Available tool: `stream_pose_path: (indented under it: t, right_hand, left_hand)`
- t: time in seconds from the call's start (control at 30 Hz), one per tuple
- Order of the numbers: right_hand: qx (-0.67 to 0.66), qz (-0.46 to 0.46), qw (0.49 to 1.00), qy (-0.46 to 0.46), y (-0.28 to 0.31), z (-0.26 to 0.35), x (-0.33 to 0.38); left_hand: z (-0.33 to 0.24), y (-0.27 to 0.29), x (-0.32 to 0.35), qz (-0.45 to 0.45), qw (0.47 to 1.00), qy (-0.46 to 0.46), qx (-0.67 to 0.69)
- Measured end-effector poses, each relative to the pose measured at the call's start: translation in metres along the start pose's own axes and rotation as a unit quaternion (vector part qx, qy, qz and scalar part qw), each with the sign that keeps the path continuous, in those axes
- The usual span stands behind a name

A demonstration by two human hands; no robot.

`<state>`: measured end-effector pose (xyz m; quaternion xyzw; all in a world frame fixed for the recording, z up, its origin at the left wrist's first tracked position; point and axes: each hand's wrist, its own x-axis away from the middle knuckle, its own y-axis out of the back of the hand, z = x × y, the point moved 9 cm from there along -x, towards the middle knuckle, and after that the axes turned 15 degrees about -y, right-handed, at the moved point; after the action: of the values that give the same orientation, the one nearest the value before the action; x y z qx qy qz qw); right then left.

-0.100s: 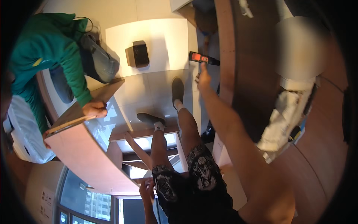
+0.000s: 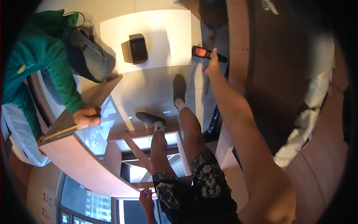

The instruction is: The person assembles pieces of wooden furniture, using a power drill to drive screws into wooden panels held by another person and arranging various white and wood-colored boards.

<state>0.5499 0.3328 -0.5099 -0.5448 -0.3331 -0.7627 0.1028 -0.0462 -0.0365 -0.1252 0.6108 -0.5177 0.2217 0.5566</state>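
Observation:
My right hand (image 2: 212, 65) is stretched far forward, closed around a black handheld device with an orange-red face (image 2: 201, 52), a digit lying along its top. The device is beside a long wooden beam (image 2: 238, 48). Close to my body, my left hand (image 2: 146, 199) rests at the edge of a curved wooden panel (image 2: 97, 168), its fingers curled over the edge. At the left, a co-worker in a green top holds a thin wooden strip (image 2: 65, 131) along the top of that panel.
A pale board (image 2: 112, 37) with a black box-shaped thing (image 2: 138, 49) lies ahead on the floor. Wooden framing (image 2: 138, 149) surrounds my legs. A dark surface (image 2: 276, 82) and crumpled white wrapping (image 2: 298, 138) are at the right; a window (image 2: 85, 198) shows at the lower left.
My right hand and the device have shifted slightly right and forward. The view has moved a little, and the co-worker's hand appears slightly further left. My left hand stays at the panel edge.

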Motion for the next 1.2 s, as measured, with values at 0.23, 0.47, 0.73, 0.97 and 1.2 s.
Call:
stream_pose_path:
  t: [0.23, 0.47, 0.73, 0.97, 1.2]
  right_hand:
    - [-0.158, 0.047, 0.986, -0.040, -0.011, 0.019, -0.108]
    - [0.254, -0.232, 0.924, 0.165, 0.008, 0.011, -0.041]
    - [0.411, -0.216, 0.804, 0.371, 0.018, -0.031, 0.113]
    - [0.322, 0.074, 0.800, 0.501, 0.092, -0.134, 0.357]
    - [0.441, 0.292, 0.782, 0.329, 0.182, -0.196, 0.545]
  left_hand:
    - [0.035, -0.009, -0.006, 0.001, 0.997, 0.071, 0.032]
    - [0.010, -0.012, 0.015, 0.005, 0.995, 0.055, 0.079]
    - [-0.058, -0.035, 0.002, -0.007, 0.994, -0.105, -0.019]
    - [-0.272, -0.104, -0.038, 0.092, 0.890, -0.444, -0.034]
    - [-0.313, -0.131, 0.036, 0.242, 0.862, -0.250, 0.369]
